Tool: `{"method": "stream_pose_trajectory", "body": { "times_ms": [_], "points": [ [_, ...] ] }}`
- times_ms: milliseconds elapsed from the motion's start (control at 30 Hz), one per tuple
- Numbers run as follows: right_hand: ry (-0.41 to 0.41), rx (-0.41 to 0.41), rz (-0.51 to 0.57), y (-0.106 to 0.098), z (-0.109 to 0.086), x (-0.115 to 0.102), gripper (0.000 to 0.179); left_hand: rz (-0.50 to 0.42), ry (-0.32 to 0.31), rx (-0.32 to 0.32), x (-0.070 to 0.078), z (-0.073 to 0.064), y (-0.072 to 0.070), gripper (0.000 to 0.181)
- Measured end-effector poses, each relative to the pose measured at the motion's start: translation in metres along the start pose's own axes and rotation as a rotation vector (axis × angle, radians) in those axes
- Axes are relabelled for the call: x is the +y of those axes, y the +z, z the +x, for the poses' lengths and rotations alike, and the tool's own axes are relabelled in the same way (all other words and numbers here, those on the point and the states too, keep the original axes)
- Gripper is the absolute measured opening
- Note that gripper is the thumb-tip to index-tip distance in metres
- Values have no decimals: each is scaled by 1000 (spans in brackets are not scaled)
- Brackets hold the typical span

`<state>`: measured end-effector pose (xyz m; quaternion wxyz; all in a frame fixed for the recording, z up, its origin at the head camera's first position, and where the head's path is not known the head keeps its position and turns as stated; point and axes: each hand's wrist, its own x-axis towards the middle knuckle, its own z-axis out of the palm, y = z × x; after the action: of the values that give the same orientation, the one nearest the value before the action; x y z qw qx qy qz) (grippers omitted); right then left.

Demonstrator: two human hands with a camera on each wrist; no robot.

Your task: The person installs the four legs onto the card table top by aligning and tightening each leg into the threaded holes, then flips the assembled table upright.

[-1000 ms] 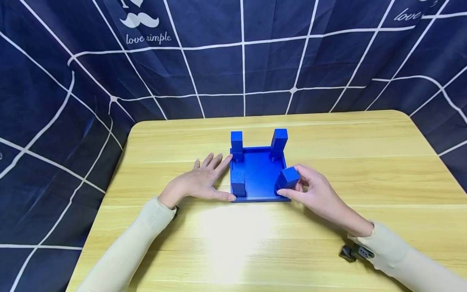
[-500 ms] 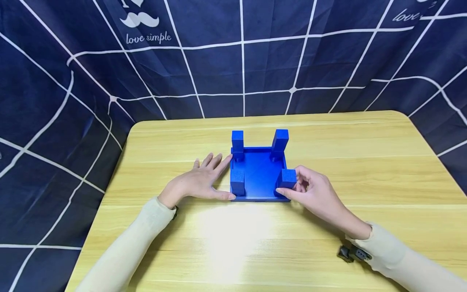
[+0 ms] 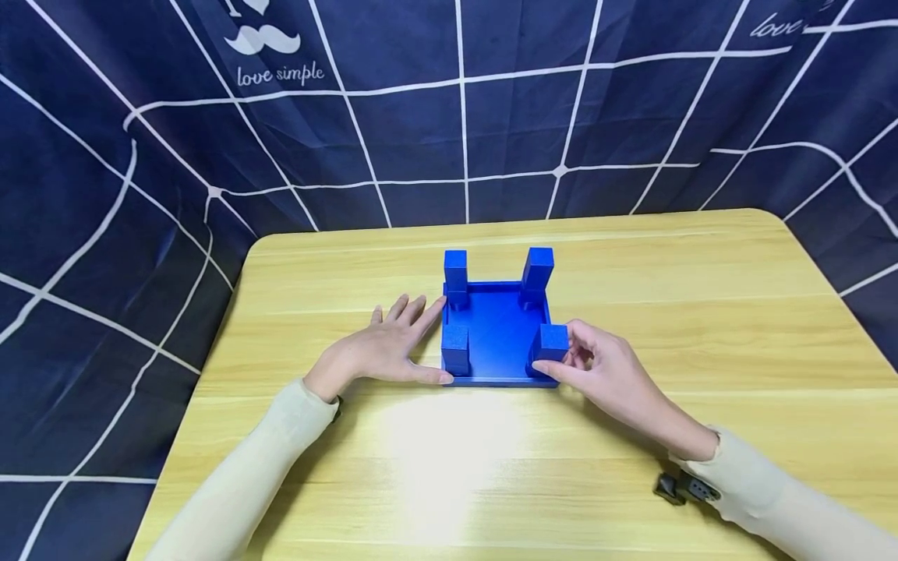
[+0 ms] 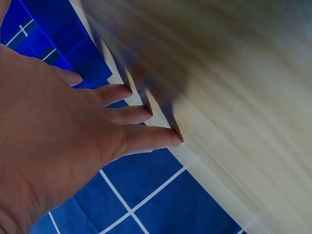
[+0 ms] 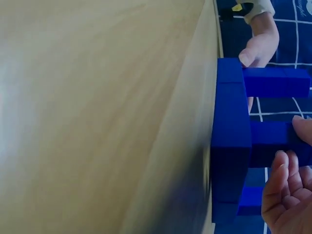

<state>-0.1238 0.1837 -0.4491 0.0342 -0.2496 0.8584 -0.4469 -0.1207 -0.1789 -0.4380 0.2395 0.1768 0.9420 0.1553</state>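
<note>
A blue square base (image 3: 501, 327) with a raised rim lies on the table, with a square blue post standing at each corner. At the near right corner, my right hand (image 3: 620, 374) pinches a blue post (image 3: 553, 341) between thumb and curled fingers; the right wrist view shows this post (image 5: 273, 139) reaching out from the base. My left hand (image 3: 382, 348) lies spread at the base's left side, its thumb by the near left post (image 3: 456, 351) and index fingertip by the far left post (image 3: 456, 273). The left wrist view shows its fingers extended beside the blue base (image 4: 90, 61).
The light wood table (image 3: 351, 483) carries a bright glare patch in front of the base. Behind and at both sides hangs a dark blue cloth (image 3: 400, 132) with white grid lines. A small black device (image 3: 684, 488) is at the right sleeve.
The near right post was tilted a second ago and now stands upright in my right hand. My left hand has stayed in place.
</note>
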Motion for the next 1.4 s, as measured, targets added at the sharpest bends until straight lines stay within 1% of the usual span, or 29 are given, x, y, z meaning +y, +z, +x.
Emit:
{"method": "stream_pose_trajectory", "body": {
  "times_ms": [100,233,300,400,500,633,700,767,833,867,933,1033,1100,1133,1200,1267,1400],
  "points": [
    [-25,-8,-36,-3,-3,1,35,9,5,-4,1,1,-1,125],
    [-97,-11,-79,-7,-7,3,30,32,6,-17,2,1,-4,125],
    [-121,-23,-76,-8,-7,5,28,44,0,-23,3,1,-4,125],
    [-127,-52,-57,-9,-6,8,27,53,2,-19,3,0,-5,125],
    [-124,-86,-42,-12,-6,13,29,60,23,3,4,0,-3,125],
    [-154,-146,-33,-18,-5,18,22,61,61,23,2,-2,-2,122],
    [-170,-165,-30,-20,-5,19,27,56,79,25,0,-4,-3,121],
    [-167,-175,-35,-23,-4,21,36,60,97,30,-4,-6,-4,120],
    [-144,-180,-44,-25,-2,23,38,61,113,60,-7,-8,-5,115],
    [-127,-187,-42,-26,-1,25,40,59,120,84,-8,-9,-6,112],
    [-86,-203,-48,-27,0,28,45,67,133,153,-11,-9,-4,103],
    [-35,-226,-52,-27,1,34,52,58,133,272,-13,-8,1,91],
    [-22,-245,-59,-27,3,36,56,59,124,332,-13,-7,5,88],
    [-17,-251,-66,-26,5,37,58,56,116,352,-12,-8,7,87],
    [-13,-261,-90,-25,8,37,61,54,102,380,-11,-8,10,86],
    [-10,-264,-122,-24,14,37,61,62,86,391,-10,-7,12,86],
    [2,-265,-178,-22,28,37,60,66,68,382,-6,-3,14,85]
  ]
}}
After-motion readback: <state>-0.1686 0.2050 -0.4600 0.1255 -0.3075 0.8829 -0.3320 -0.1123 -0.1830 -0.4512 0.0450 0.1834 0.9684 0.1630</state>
